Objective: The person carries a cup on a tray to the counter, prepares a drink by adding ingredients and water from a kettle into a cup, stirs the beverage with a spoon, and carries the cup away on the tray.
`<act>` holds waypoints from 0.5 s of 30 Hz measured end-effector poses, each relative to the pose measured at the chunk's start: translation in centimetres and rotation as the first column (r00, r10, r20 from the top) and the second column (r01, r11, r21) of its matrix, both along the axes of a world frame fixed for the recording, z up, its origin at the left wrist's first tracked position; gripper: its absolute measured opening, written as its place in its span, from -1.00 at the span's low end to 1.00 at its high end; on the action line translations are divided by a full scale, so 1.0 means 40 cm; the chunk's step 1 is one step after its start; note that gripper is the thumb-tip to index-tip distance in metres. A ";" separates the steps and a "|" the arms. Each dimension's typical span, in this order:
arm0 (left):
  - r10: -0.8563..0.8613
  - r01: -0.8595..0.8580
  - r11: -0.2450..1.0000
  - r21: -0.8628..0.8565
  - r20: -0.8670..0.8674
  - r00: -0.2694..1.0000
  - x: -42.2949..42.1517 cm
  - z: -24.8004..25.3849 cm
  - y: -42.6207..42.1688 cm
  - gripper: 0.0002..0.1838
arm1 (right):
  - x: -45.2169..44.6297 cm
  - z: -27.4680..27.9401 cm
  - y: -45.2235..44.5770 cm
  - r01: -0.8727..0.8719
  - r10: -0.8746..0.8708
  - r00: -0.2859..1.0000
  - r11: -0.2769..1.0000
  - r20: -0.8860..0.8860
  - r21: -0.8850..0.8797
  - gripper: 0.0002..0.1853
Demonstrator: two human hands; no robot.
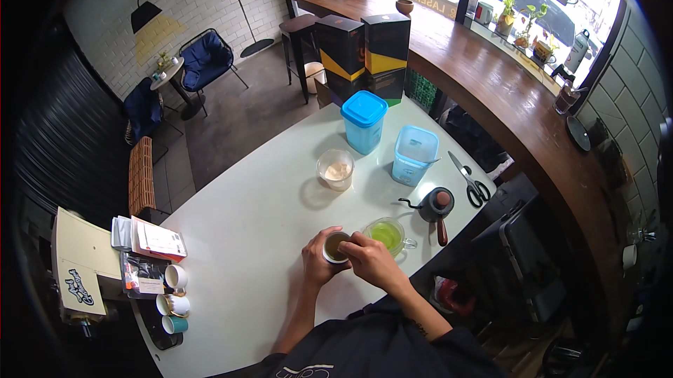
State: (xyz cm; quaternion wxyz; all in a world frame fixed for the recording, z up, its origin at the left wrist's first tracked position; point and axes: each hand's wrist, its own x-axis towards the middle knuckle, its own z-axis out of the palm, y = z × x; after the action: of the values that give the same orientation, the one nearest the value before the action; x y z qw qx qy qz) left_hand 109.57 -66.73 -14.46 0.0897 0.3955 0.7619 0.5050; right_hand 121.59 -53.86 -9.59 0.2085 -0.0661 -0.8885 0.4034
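Observation:
My left hand is wrapped round a small cup with dark greenish liquid inside, above the white table. The fingers of my right hand are pressed together at the cup's right rim; what they pinch, if anything, is too small to tell. Just right of the cup stands a clear glass cup of bright green liquid, its handle to the right. Farther right is a dark kettle with a brown handle. A clear container of pale powder stands beyond my hands.
A blue-lidded container, an open blue container and scissors are toward the table's far right. Black boxes rise behind. Several cups and papers line the left edge of the table.

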 end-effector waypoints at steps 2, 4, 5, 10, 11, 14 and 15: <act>0.001 -0.001 1.000 0.001 0.010 1.000 0.001 0.002 -0.002 -0.06 | -0.007 -0.006 -0.004 0.014 -0.014 1.000 1.000 -0.023 -0.024 -0.70; 0.005 -0.005 1.000 0.003 -0.020 1.000 0.003 0.007 -0.001 -0.08 | -0.011 -0.009 -0.004 0.028 -0.030 0.998 0.999 -0.047 -0.047 -0.73; 0.005 -0.004 1.000 0.003 -0.020 1.000 0.004 0.007 -0.001 -0.08 | -0.012 -0.011 -0.003 0.072 -0.075 0.995 0.997 -0.073 -0.042 -0.74; 0.012 -0.012 1.000 0.011 -0.017 1.000 0.004 0.006 0.002 -0.11 | -0.004 -0.010 0.012 0.174 -0.171 0.979 0.985 -0.109 0.015 -0.79; 0.012 -0.012 1.000 0.011 -0.017 1.000 0.003 0.007 0.002 -0.11 | 0.000 -0.010 0.014 0.147 -0.144 0.986 0.989 -0.082 0.035 -0.71; 0.003 -0.003 1.000 0.007 0.002 1.000 0.000 0.010 0.001 -0.11 | 0.005 0.000 0.010 0.083 -0.081 0.996 0.996 -0.040 0.032 -0.64; -0.010 0.010 1.000 0.016 0.007 1.000 -0.001 0.012 0.000 -0.12 | 0.006 0.003 0.007 0.047 -0.046 0.999 0.999 -0.027 0.010 -0.65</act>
State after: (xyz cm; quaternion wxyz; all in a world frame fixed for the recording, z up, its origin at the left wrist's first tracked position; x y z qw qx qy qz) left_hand 109.54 -66.71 -13.99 0.0915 0.3984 0.7554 0.5121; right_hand 121.82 -53.58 -9.45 0.2302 -0.0802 -0.8859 0.3947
